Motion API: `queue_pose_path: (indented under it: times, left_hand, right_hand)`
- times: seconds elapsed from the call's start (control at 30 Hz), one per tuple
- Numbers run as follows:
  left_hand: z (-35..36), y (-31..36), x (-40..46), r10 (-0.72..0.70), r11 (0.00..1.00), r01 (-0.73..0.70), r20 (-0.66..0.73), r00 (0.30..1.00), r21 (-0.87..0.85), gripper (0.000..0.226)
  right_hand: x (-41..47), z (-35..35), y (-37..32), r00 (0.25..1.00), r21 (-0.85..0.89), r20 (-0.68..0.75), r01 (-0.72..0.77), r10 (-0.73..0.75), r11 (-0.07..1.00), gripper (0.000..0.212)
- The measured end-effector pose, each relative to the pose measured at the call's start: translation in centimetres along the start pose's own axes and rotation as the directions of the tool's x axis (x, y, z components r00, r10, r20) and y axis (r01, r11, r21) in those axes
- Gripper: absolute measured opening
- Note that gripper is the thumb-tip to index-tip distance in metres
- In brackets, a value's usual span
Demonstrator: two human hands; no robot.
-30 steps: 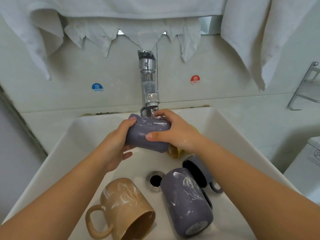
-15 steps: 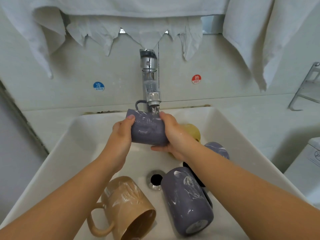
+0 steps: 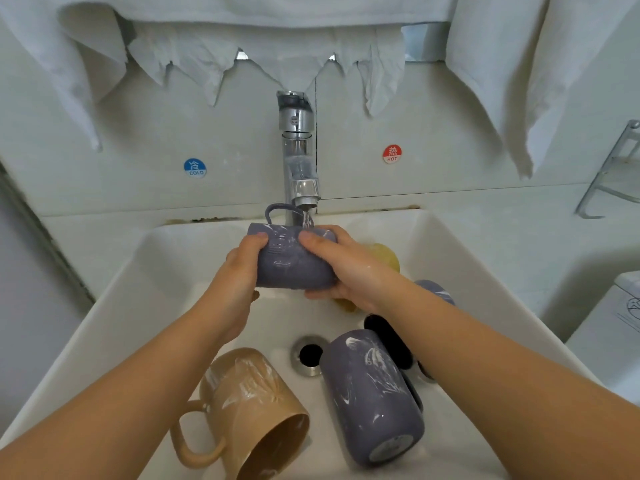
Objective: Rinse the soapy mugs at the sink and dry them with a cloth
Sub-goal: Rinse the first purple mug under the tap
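At frame centre, a soapy purple mug is held sideways under the running tap, gripped by the left hand and right hand over the sink.

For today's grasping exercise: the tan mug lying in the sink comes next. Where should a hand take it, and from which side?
Take the tan mug by its handle, coming from the left. The mug lies on its side, mouth toward the camera, and the loop juts out left, clear of the purple mug. Its soapy body would likely slip.
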State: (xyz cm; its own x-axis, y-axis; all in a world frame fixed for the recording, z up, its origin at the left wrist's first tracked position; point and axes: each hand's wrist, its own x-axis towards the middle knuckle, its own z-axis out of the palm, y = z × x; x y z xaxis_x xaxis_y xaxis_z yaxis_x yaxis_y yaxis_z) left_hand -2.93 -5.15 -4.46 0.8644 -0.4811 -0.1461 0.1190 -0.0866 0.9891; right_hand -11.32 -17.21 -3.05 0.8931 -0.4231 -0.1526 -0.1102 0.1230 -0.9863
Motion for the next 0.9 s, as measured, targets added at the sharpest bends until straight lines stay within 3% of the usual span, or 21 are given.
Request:
queue_pose_path:
  times: [0.17,0.27,0.37,0.5,0.53,0.6,0.67,0.73,0.77,0.83,0.9]
  left_hand:
    - [0.1,-0.2,-0.2,0.000,0.999,-0.004,0.066,0.998,0.052,0.047]
    - [0.0,0.0,-0.1,-0.013,1.000,0.012,0.044,0.999,0.024,0.024]
    - [0.0,-0.1,0.0,-0.007,1.000,0.007,0.020,1.000,0.001,0.019]
    - [0.5,-0.1,-0.6,0.043,0.997,-0.046,0.045,0.998,0.059,0.071]
    - [0.6,0.0,-0.7,0.041,0.997,-0.043,0.036,0.999,0.056,0.074]
    - [0.6,0.0,-0.7,0.020,0.999,-0.020,0.026,0.999,0.034,0.059]
    - [0.3,0.2,-0.5,0.005,1.000,-0.005,0.008,1.000,-0.002,0.027]
    - [0.2,0.3,-0.6,0.015,1.000,-0.015,0.014,1.000,0.005,0.025]
    - [0.2,0.3,-0.7,0.037,0.999,-0.038,0.031,0.999,0.035,0.035]
    - [0.2,0.1,-0.6,0.060,0.994,-0.065,0.062,0.996,0.082,0.075]
    - [0.3,-0.1,-0.5,0.056,0.995,-0.063,0.087,0.995,0.078,0.079]
  right_hand:
    - [0.2,0.7,-0.8,0.981,-0.049,-0.192,-0.019,0.009,0.999,0.028]
    - [0.0,0.4,-1.0,0.987,0.002,-0.146,-0.063,0.063,0.998,0.027]
    - [-0.2,0.6,-0.3,0.996,-0.060,-0.075,0.038,-0.042,0.997,0.033]
    - [0.2,1.0,-0.9,0.971,-0.111,-0.222,0.063,-0.086,0.992,0.026]
    - [0.2,1.0,-1.1,0.971,-0.097,-0.231,0.038,-0.059,0.995,0.027]
    - [0.1,0.9,-1.4,0.979,-0.012,-0.203,-0.025,0.022,1.000,0.031]
    - [-0.1,0.7,-1.0,0.993,-0.007,-0.122,0.001,-0.001,1.000,0.021]
    - [-0.2,0.7,-0.5,0.996,-0.077,-0.069,0.053,-0.059,0.996,0.023]
    - [-0.1,0.7,-0.3,0.993,-0.103,-0.078,0.076,-0.084,0.992,0.029]
    - [0.0,0.5,-0.5,0.981,-0.119,-0.140,0.116,-0.132,0.986,0.024]
    - [-0.1,-0.2,-0.9,0.964,-0.152,-0.174,0.174,-0.199,0.973,0.019]
